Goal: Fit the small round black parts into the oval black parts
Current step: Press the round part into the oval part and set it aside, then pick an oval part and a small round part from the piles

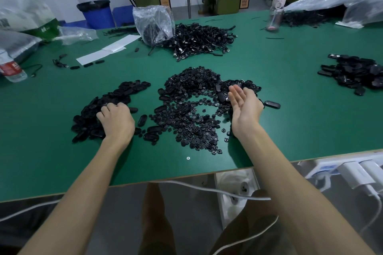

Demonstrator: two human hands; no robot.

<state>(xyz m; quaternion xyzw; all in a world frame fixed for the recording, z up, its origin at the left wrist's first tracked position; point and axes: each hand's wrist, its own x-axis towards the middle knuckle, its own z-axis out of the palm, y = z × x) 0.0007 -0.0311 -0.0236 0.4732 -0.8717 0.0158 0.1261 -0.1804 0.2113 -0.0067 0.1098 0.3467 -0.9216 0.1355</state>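
Ahead, in the head view: flat green table top, near edge crossing under both forearms, with a thin white cable slung along just below it.

Left hand palm-down on a loose pile of oval black plastic parts, fingers bent down into the pile; cannot tell whether clenched round a piece or merely resting there.

Right hand released, palm turned up and inward, fingers straight, nothing in it.

Between the two hands, a wide heap of small round black plastic parts, right fringe just beside the right palm. At the right fingertips, a few more oval black shells. Just behind the back of that hand, one lone oval black piece.

Toward the wrists, bare green strip from the heap to the table's near edge. Outward from the right hand, broad bare green as far as a separate mound of black oval parts, well apart. Well beyond both sets of fingertips, a tangle of black cables.
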